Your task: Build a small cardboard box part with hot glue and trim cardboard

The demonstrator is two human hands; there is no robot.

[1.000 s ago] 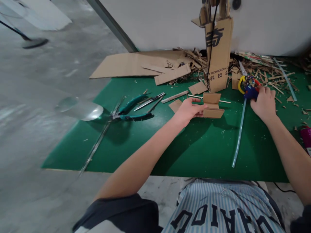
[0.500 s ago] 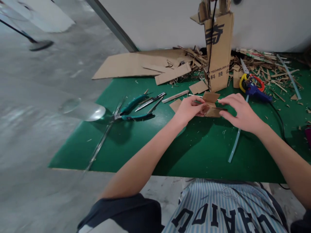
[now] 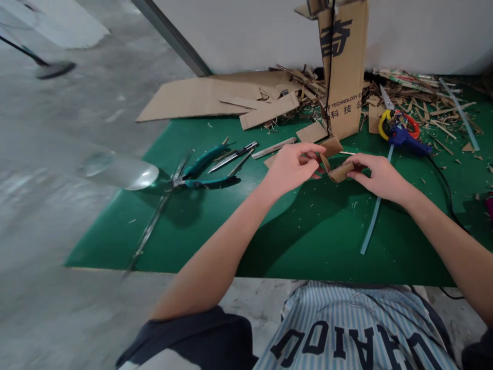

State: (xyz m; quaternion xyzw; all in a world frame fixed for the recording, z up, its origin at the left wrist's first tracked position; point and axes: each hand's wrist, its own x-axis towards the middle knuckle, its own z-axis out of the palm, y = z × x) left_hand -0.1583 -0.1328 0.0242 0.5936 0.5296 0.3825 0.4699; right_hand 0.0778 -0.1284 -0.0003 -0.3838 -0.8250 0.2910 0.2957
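Observation:
Between my hands is a small folded cardboard piece [image 3: 341, 172], bent into an open angular shape above the table. My left hand [image 3: 295, 167] grips its left side, with fingers curled behind the cardboard. The fingers and thumb of my right hand [image 3: 375, 174] pinch its right flap. Just behind stands a tall cardboard structure [image 3: 346, 77] with printed lettering and a black cord down its front. To the right lies a blue glue gun [image 3: 408, 141] with a pale glue stick [image 3: 372, 226] coming out toward me. Scissors [image 3: 387, 97] with red and yellow handles lie behind it.
On the green table [image 3: 185, 231], pliers [image 3: 208, 169], a utility knife [image 3: 233, 156] and a clear bottle [image 3: 119, 170] lie to the left. A large cardboard sheet [image 3: 208, 95] and heaped cardboard scraps [image 3: 423, 103] line the back. The glue gun's cord runs along the right.
My right hand has closed on the cardboard's right flap, having been open beside it. The cardboard piece has turned and its flaps stand at a wider angle. The view has shifted slightly.

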